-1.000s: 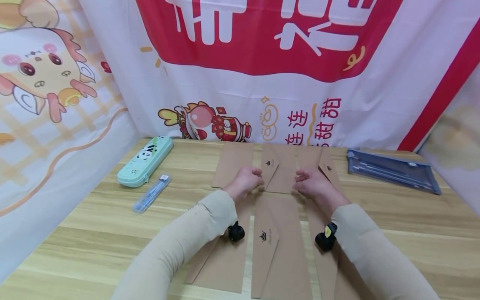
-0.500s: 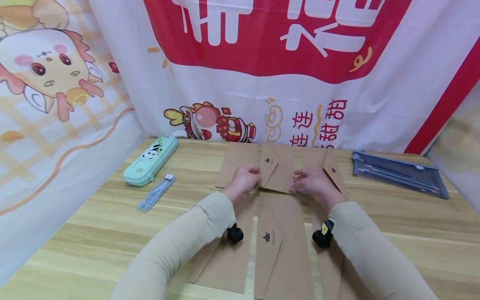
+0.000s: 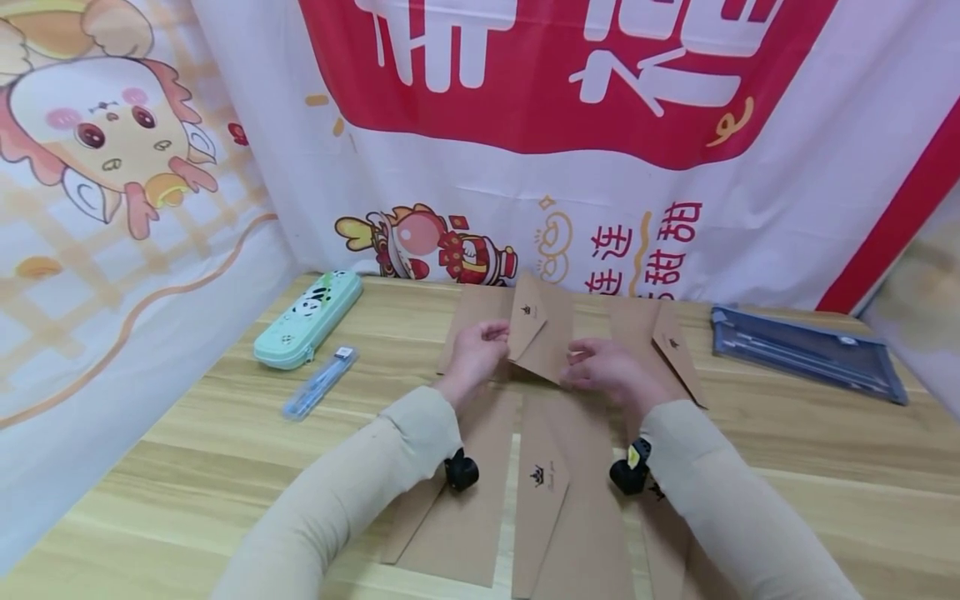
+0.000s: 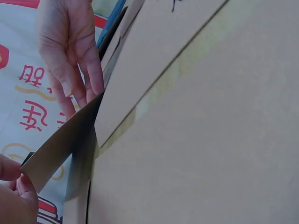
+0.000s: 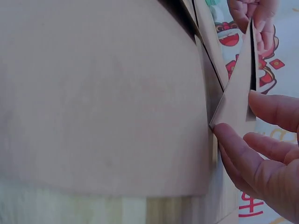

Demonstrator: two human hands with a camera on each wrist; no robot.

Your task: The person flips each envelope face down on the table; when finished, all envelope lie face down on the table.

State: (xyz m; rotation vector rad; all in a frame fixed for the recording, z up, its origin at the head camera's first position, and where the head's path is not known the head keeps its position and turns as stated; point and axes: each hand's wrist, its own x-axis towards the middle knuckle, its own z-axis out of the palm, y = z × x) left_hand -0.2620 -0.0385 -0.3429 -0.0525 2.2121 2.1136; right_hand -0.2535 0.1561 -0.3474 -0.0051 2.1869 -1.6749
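A brown envelope (image 3: 553, 325) with a crown print is tilted up off the table at the back middle. The left hand (image 3: 476, 357) pinches its left edge, seen also in the left wrist view, where thumb and fingers of that hand (image 4: 16, 196) meet at the envelope's (image 4: 67, 142) corner. At the other side, the right hand (image 3: 609, 368) touches the lower right corner. The right wrist view shows this hand (image 5: 268, 161) with fingers loosely extended, thumb and forefinger touching the envelope (image 5: 237, 95). Another crown-printed envelope (image 3: 585, 500) lies in front.
More brown envelopes lie at left (image 3: 467, 508) and back right (image 3: 637, 325). A mint pencil case (image 3: 309, 321) and a clear slim case (image 3: 321, 383) are on the left; a blue mesh pouch (image 3: 810, 354) lies back right. Printed cloth (image 3: 435, 183) hangs behind the table.
The middle back envelope has risen from the table and tilted, its left side higher. Both hands have shifted slightly left with it; the camera view has turned a little.
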